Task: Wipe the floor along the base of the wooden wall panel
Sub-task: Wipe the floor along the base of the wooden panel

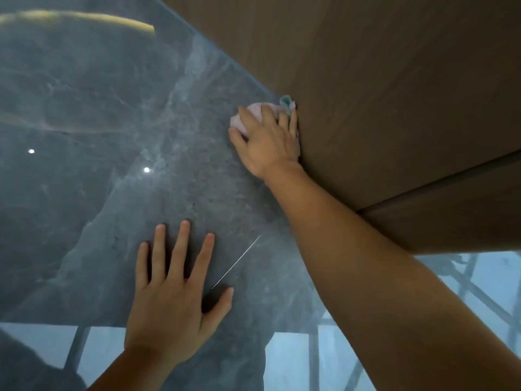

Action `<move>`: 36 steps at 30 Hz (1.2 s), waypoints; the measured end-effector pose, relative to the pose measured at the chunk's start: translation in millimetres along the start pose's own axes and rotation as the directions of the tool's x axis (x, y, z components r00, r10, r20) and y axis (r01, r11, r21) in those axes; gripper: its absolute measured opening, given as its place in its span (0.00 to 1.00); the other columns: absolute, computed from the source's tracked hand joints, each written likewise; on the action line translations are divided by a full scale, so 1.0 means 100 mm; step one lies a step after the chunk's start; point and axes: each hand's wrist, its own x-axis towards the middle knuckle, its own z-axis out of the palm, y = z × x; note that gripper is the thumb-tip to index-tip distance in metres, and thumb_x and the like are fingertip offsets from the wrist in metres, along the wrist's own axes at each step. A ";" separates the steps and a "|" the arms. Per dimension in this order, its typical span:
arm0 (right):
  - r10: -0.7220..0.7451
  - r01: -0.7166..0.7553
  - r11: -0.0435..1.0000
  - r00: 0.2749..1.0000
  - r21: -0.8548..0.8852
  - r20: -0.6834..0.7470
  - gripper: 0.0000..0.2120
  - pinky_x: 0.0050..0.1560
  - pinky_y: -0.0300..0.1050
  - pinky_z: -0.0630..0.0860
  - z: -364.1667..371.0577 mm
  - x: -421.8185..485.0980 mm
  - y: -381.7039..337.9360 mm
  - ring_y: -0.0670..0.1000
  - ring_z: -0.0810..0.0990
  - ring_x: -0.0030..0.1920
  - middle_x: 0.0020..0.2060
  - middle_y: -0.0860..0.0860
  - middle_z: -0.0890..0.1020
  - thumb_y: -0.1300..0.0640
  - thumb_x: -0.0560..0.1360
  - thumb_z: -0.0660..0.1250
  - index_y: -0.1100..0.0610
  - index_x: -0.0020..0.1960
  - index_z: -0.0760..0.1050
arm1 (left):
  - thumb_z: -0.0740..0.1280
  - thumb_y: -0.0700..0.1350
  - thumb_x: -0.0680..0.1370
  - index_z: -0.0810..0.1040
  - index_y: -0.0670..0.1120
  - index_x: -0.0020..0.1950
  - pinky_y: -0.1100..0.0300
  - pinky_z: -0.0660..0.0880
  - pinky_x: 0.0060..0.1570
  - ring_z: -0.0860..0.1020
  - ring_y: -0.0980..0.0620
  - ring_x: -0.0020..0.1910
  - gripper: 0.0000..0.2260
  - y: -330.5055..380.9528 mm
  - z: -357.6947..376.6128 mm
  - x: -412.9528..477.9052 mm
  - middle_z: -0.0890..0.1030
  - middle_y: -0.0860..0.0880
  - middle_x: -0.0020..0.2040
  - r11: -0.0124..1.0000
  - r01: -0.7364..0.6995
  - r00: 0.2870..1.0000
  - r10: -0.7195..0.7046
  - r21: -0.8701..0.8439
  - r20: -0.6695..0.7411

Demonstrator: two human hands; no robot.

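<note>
My right hand (267,139) presses a pink cloth (239,121) with a green edge onto the glossy grey marble floor (112,136), right where the floor meets the brown wooden wall panel (380,80). Its fingers are curled over the cloth and its little-finger side touches the panel. My left hand (174,294) lies flat on the floor nearer to me, fingers spread, holding nothing.
The wall panel runs diagonally from top centre to the right edge, with a dark seam (439,182) between two boards. The polished floor mirrors ceiling lights (146,169) and a window frame (313,359) at the bottom. A thin bright scratch (236,261) lies beside my left hand.
</note>
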 end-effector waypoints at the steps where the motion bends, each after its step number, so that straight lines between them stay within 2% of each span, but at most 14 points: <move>1: -0.009 0.009 1.000 1.000 -0.002 -0.013 0.25 0.77 0.63 0.44 0.00 -0.17 0.01 0.65 0.63 0.71 0.71 0.55 0.69 0.39 0.79 0.54 0.43 0.74 0.64 | 0.55 0.69 0.76 0.66 0.48 0.79 0.32 0.55 0.77 0.58 0.29 0.80 0.38 0.01 -0.01 0.00 0.63 0.37 0.81 1.000 0.004 1.000 -0.004 -0.009 0.003; 4: 0.020 -0.020 1.000 1.000 -0.022 -0.019 0.27 0.76 0.66 0.48 0.06 -0.98 0.01 0.65 0.64 0.70 0.70 0.60 0.68 0.38 0.78 0.53 0.47 0.74 0.63 | 0.54 0.69 0.76 0.66 0.48 0.79 0.31 0.55 0.76 0.58 0.28 0.80 0.37 0.00 -0.02 0.01 0.63 0.37 0.81 1.000 0.011 1.000 -0.010 -0.018 0.011; 8: 0.032 -0.028 0.999 0.994 -0.046 0.103 0.33 0.72 0.69 0.56 0.21 -1.80 -0.02 0.68 0.63 0.70 0.72 0.65 0.66 0.33 0.76 0.53 0.46 0.77 0.57 | 0.52 0.70 0.76 0.64 0.49 0.80 0.31 0.53 0.76 0.57 0.28 0.80 0.38 -0.01 -0.01 0.01 0.62 0.37 0.81 1.000 0.008 0.999 -0.007 -0.028 0.037; 11: 0.041 -0.041 0.999 0.998 -0.010 0.048 0.35 0.73 0.70 0.49 0.23 -1.34 -0.05 0.70 0.60 0.72 0.73 0.67 0.64 0.30 0.74 0.53 0.44 0.76 0.57 | 0.55 0.69 0.75 0.65 0.49 0.79 0.31 0.53 0.76 0.57 0.29 0.80 0.37 -0.01 -0.02 0.01 0.63 0.37 0.81 0.999 0.016 0.999 -0.014 -0.041 0.029; 14: 0.066 -0.069 0.996 0.997 0.052 0.051 0.34 0.74 0.68 0.39 0.18 -0.51 -0.12 0.69 0.51 0.76 0.78 0.63 0.55 0.29 0.74 0.52 0.40 0.76 0.54 | 0.59 0.67 0.74 0.67 0.48 0.78 0.31 0.55 0.76 0.59 0.28 0.79 0.37 -0.01 0.00 0.01 0.64 0.36 0.80 0.999 0.012 1.000 -0.012 -0.034 -0.006; 17: 0.045 -0.041 0.999 0.993 -0.035 0.105 0.35 0.72 0.69 0.30 0.11 0.05 -0.14 0.68 0.45 0.77 0.80 0.59 0.51 0.26 0.73 0.45 0.37 0.77 0.51 | 0.61 0.66 0.74 0.68 0.48 0.78 0.31 0.56 0.76 0.60 0.28 0.79 0.37 0.00 0.01 0.01 0.65 0.37 0.80 0.999 0.011 1.000 -0.012 -0.034 -0.027; 20: -0.043 0.061 0.983 0.993 -0.174 0.108 0.36 0.68 0.71 0.26 0.00 0.21 -0.05 0.68 0.46 0.77 0.79 0.58 0.56 0.25 0.72 0.40 0.37 0.76 0.52 | 0.60 0.66 0.75 0.69 0.48 0.78 0.31 0.57 0.75 0.59 0.29 0.79 0.36 0.01 0.01 0.00 0.64 0.37 0.80 0.999 0.014 0.999 -0.016 -0.039 -0.043; 22: -0.067 0.090 0.974 0.991 -0.208 0.112 0.34 0.70 0.71 0.29 -0.03 0.25 0.01 0.68 0.43 0.77 0.79 0.57 0.58 0.26 0.73 0.40 0.37 0.76 0.53 | 0.58 0.66 0.75 0.68 0.48 0.78 0.31 0.56 0.76 0.59 0.29 0.79 0.36 0.02 0.03 0.00 0.63 0.37 0.81 1.000 0.015 0.999 -0.016 -0.025 -0.045; 24: -0.042 0.063 0.984 0.991 -0.169 0.125 0.32 0.73 0.69 0.33 -0.02 0.28 0.02 0.69 0.41 0.77 0.79 0.59 0.55 0.28 0.74 0.43 0.36 0.76 0.53 | 0.57 0.67 0.75 0.67 0.48 0.78 0.32 0.54 0.77 0.58 0.30 0.80 0.36 0.02 0.03 0.01 0.62 0.38 0.81 1.000 0.009 0.999 -0.010 -0.024 -0.041; 27: 0.013 -0.011 1.000 0.996 -0.027 0.089 0.31 0.76 0.66 0.40 0.06 0.13 -0.08 0.69 0.47 0.77 0.79 0.60 0.52 0.28 0.75 0.49 0.35 0.76 0.54 | 0.56 0.67 0.75 0.67 0.48 0.79 0.33 0.53 0.78 0.57 0.30 0.80 0.36 0.00 0.05 0.00 0.62 0.38 0.82 1.000 0.011 0.999 -0.012 -0.004 -0.041; 32: -0.006 0.005 0.999 1.000 0.042 0.020 0.29 0.76 0.66 0.45 0.17 -0.83 0.00 0.66 0.54 0.75 0.78 0.58 0.57 0.31 0.76 0.49 0.35 0.75 0.57 | 0.55 0.67 0.76 0.67 0.48 0.79 0.32 0.54 0.77 0.57 0.29 0.80 0.36 0.00 0.04 0.01 0.61 0.38 0.82 1.000 0.010 0.999 -0.010 0.004 -0.031; 36: -0.066 0.063 0.996 0.996 0.055 0.056 0.31 0.76 0.66 0.44 0.24 -1.46 0.10 0.64 0.50 0.77 0.79 0.56 0.55 0.29 0.74 0.51 0.35 0.75 0.57 | 0.52 0.68 0.77 0.67 0.47 0.79 0.30 0.55 0.75 0.57 0.28 0.80 0.37 0.00 0.04 0.00 0.61 0.37 0.81 1.000 0.011 1.000 -0.011 0.003 -0.029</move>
